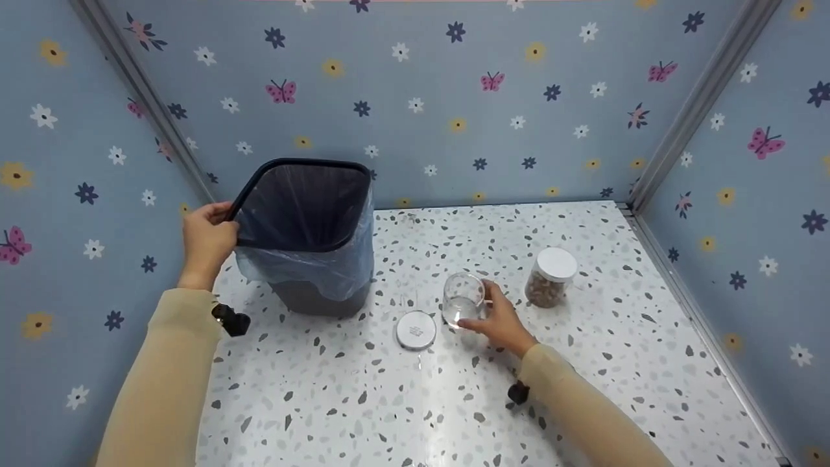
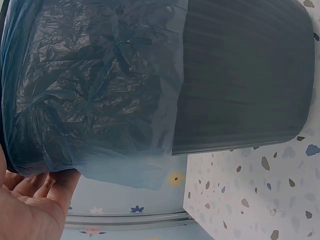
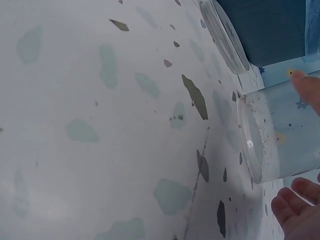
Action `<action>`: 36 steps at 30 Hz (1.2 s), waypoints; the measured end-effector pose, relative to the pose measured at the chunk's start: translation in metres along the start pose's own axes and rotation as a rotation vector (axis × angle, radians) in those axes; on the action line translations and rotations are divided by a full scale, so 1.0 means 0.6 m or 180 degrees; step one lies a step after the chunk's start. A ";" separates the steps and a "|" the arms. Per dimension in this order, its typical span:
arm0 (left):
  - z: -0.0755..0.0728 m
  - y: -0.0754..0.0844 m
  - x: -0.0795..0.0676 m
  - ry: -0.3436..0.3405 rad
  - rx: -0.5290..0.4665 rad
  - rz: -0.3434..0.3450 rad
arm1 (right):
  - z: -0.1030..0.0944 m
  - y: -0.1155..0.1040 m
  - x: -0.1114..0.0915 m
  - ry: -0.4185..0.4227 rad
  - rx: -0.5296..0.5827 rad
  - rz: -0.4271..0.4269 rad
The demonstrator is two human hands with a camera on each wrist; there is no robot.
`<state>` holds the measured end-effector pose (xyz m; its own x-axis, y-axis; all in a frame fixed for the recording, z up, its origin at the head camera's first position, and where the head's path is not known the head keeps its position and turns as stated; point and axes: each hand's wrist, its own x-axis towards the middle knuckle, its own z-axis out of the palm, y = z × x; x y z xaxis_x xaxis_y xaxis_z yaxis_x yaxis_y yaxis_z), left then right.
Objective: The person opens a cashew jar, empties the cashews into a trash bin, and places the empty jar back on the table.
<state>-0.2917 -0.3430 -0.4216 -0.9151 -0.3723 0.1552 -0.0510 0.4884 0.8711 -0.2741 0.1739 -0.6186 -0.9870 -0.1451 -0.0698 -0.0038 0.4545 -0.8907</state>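
Note:
My left hand [image 1: 209,240] grips the black rim of a dark grey trash bin [image 1: 321,298], its fingers over the left side. A blue translucent bag [image 2: 100,85] lines the bin and hangs folded over its outside. My right hand [image 1: 499,322] holds a clear jar [image 1: 463,298], thumb at the front and fingers on the far right side. The jar stands lidless on the table, with small specks inside near its base [image 3: 267,130]. Left of it lies a round white lid [image 1: 416,330]. Some of the right fingers are cut off in the right wrist view.
Right of the right hand stands a second jar [image 1: 549,279], white-lidded, with brown pieces in it. The speckled white table [image 1: 363,395] meets patterned blue walls [image 1: 428,97] at the back and sides. Small specks and a thin dark line mark the tabletop in the right wrist view.

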 end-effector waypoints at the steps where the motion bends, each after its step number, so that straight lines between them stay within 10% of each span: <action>1: 0.000 0.000 0.000 -0.0011 0.0003 -0.0009 | -0.002 -0.001 -0.001 -0.0003 -0.0005 -0.0010; 36: -0.002 0.005 0.003 -0.0066 0.0191 -0.0048 | -0.050 -0.035 -0.021 0.0069 -0.0154 -0.0613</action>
<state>-0.2929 -0.3432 -0.4182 -0.9221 -0.3639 0.1319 -0.0883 0.5294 0.8438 -0.2662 0.1926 -0.5855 -0.9705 -0.2146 0.1101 -0.2002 0.4619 -0.8640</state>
